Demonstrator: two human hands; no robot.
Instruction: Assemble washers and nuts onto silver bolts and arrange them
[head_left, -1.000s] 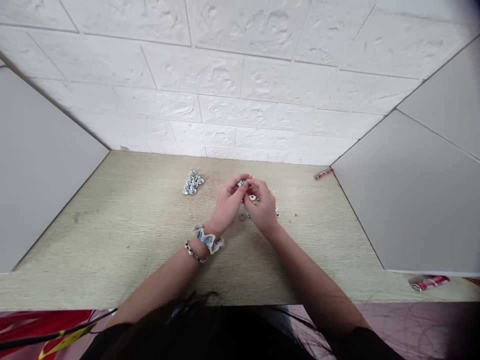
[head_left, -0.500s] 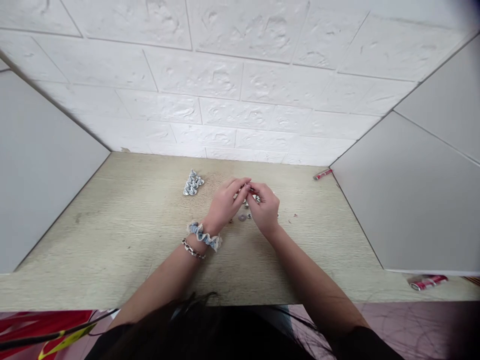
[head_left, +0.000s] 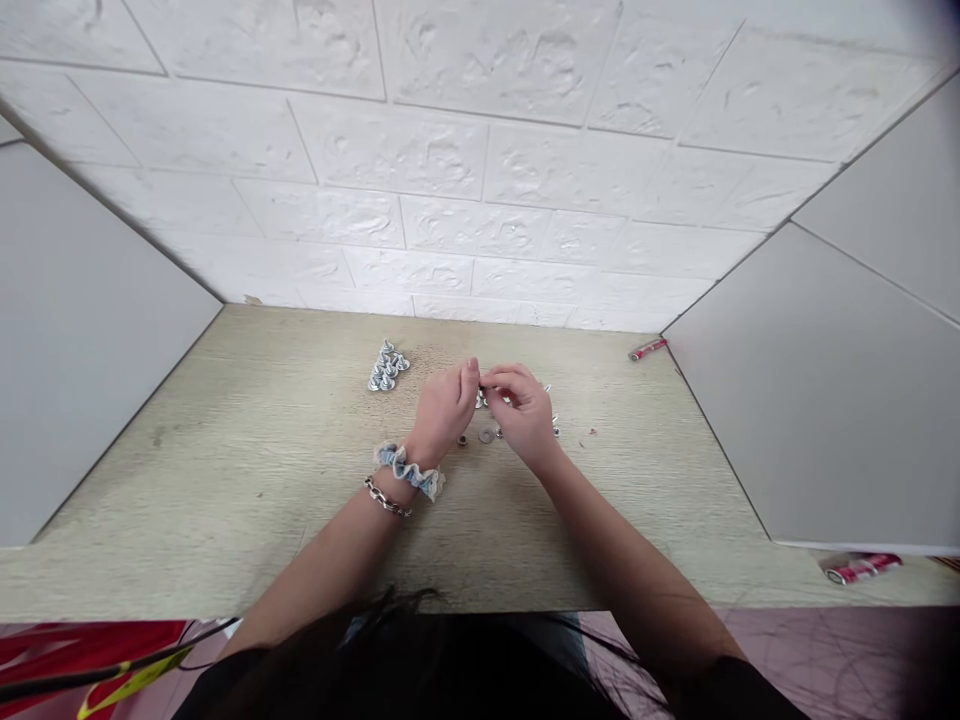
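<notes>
Over the middle of the table my left hand (head_left: pixel 448 402) is closed, its thumb pointing up. Fingers and thumb of my right hand (head_left: pixel 523 408) meet in a pinch beside it, at a small dark piece too tiny to name. Whatever my left fingers hold is hidden. Below and between the hands lie a flat washer (head_left: pixel 486 436), a nut (head_left: pixel 462 440) and other small metal parts partly covered by my right hand. To the left, several silver bolts (head_left: pixel 388 368) stand in a tight cluster, apparently with washers on them.
A red battery (head_left: pixel 647 349) lies at the back right by the grey side panel (head_left: pixel 750 400). Another red battery (head_left: pixel 862 569) is near the front right edge. A white brick wall (head_left: pixel 480 230) closes off the back, and a second panel (head_left: pixel 97 350) stands left.
My left hand has turned and its thumb now points up. My right hand has shifted slightly left, and its fingertips have drawn in. More small parts show around it.
</notes>
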